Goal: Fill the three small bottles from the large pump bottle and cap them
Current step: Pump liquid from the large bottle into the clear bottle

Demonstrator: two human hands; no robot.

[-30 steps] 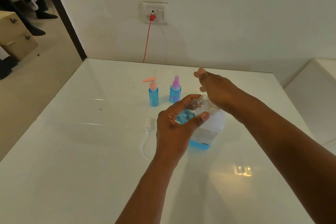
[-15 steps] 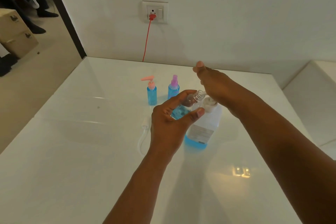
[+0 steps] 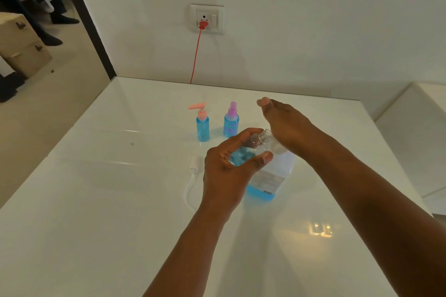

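Third small bottle (image 3: 251, 149): pinched tilted in left hand (image 3: 226, 171) grip, open neck at pump of large pump bottle (image 3: 270, 173). Right hand (image 3: 284, 125), fingers spread flat, has pressed lower onto pump. Likely filling continues; white cap (image 3: 194, 164) waits on worktop (image 3: 96, 200), left of grip.

We reached both bare forearms forward from the lower edge of view. Our left hand (image 3: 229, 169) curled in a grip, thumb up and forefinger bent across, knuckles toward us. Our right hand (image 3: 284, 125) lay just beyond it, palm down and flat, fingers (image 3: 265, 102) together pointing away to the left.
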